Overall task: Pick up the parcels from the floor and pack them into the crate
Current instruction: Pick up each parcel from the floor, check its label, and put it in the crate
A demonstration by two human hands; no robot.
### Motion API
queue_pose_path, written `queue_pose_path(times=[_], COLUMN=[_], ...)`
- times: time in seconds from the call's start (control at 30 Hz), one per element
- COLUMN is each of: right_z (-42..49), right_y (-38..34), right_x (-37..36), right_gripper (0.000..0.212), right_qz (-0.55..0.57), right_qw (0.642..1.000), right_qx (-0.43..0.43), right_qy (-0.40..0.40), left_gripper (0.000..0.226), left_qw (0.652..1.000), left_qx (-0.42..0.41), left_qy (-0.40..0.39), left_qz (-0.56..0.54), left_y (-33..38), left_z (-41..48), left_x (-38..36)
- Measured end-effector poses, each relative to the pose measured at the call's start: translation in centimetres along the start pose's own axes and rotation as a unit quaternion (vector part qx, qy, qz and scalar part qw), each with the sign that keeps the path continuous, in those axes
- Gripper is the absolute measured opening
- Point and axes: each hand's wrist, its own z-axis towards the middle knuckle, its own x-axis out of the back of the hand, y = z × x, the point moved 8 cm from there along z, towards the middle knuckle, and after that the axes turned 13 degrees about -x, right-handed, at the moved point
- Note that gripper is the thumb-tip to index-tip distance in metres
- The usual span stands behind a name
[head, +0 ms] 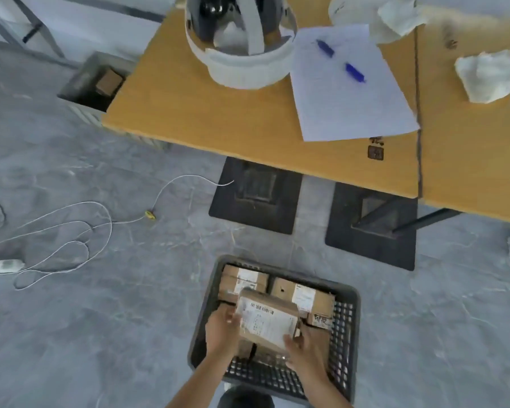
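Evidently well along: a labelled parcel (267,320) is held tilted over the crate (343,343), with the left hand (221,334) curled round its left end and the right hand (305,348) gripping its near right corner. At least two packed parcels (304,300) already lie by the crate's far wall. No loose parcel shows on the floor (130,319), so this may be the last. A brown box (109,81) in a grey bin (80,83) beside the worktop (218,113) is blurred. Whatever lies under the held parcel is hidden.
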Motion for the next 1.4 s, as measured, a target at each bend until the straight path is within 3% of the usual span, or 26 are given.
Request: queue_pose_path(times=[0.1, 0.23, 0.3, 0.37, 0.43, 0.5, 0.63, 0.73, 0.83, 1.0, 1.07, 1.1, 1.2, 1.27, 1.3, 1.33, 1.4], right_z=[9.0, 18.2, 21.5, 24.2, 26.1, 26.9, 27.7, 27.5, 27.4, 27.6, 27.0, 26.7, 25.5, 24.5, 23.7, 22.8, 20.3], right_y=[3.9, 6.1, 6.1, 5.6, 5.3, 5.3, 5.7, 5.5, 4.6, 3.5, 3.3, 3.5, 4.0, 4.6, 5.0, 5.3, 5.6], right_x=[-4.4, -9.2, -10.8, -11.8, -12.1, -12.1, -12.4, -13.1, -13.9, -13.8, -13.2, -12.7, -10.7, -9.1, -8.2, -7.3, -5.4], right_gripper=[0.061, 0.062, 0.062, 0.063, 0.065, 0.064, 0.068, 0.065, 0.059, 0.045, 0.045, 0.046, 0.042, 0.035, 0.031, 0.029, 0.025], right_qz=[-0.045, -0.100, -0.124, -0.142, -0.140, -0.141, -0.162, -0.183, -0.211, -0.253, -0.260, -0.260, -0.251, -0.242, -0.242, -0.245, -0.253], right_qw=[0.998, 0.994, 0.991, 0.989, 0.990, 0.990, 0.986, 0.982, 0.976, 0.966, 0.964, 0.964, 0.967, 0.970, 0.970, 0.969, 0.967], right_qx=[-0.050, -0.029, -0.004, 0.013, 0.020, 0.023, 0.037, 0.048, 0.048, 0.039, 0.029, 0.020, -0.003, -0.006, -0.007, -0.004, 0.004], right_qy=[-0.015, -0.037, -0.043, -0.043, -0.027, -0.006, 0.000, -0.006, -0.015, -0.044, -0.055, -0.055, -0.041, -0.028, -0.023, -0.019, -0.013], left_gripper=[0.028, 0.052, 0.043, 0.033, 0.037, 0.051, 0.059, 0.049, 0.047, 0.041, 0.046, 0.049, 0.055, 0.034, 0.024, 0.021, 0.028], left_qw=[0.998, 0.989, 0.983, 0.974, 0.964, 0.968, 0.974, 0.959, 0.942, 0.891, 0.898, 0.874, 0.888, 0.881, 0.861, 0.841, 0.857], left_qx=[0.060, 0.138, 0.173, 0.192, 0.200, 0.189, 0.150, 0.159, 0.186, 0.285, 0.292, 0.322, 0.336, 0.336, 0.363, 0.376, 0.340], left_qy=[0.013, 0.005, -0.008, 0.001, 0.017, 0.042, 0.098, 0.174, 0.197, 0.169, 0.134, 0.146, 0.105, 0.065, 0.059, 0.048, -0.007], left_qz=[0.003, -0.049, -0.061, -0.118, -0.174, -0.162, -0.136, -0.159, -0.197, -0.309, -0.302, -0.334, -0.295, -0.326, -0.352, -0.387, -0.386], left_y=[-9.4, -21.7, -26.1, -26.4, -25.8, -25.7, -26.1, -26.9, -27.3, -25.8, -25.4, -25.0, -23.7, -21.8, -20.8, -20.0, -18.2], left_z=[3.8, 10.5, 13.9, 15.9, 17.1, 17.9, 17.0, 16.1, 15.6, 15.7, 16.0, 15.6, 14.6, 13.0, 11.3, 10.0, 8.0], left_x=[-5.0, -12.2, -15.0, -15.9, -16.4, -16.4, -15.3, -14.0, -13.9, -14.2, -13.9, -13.7, -13.2, -12.7, -12.2, -11.9, -10.9])
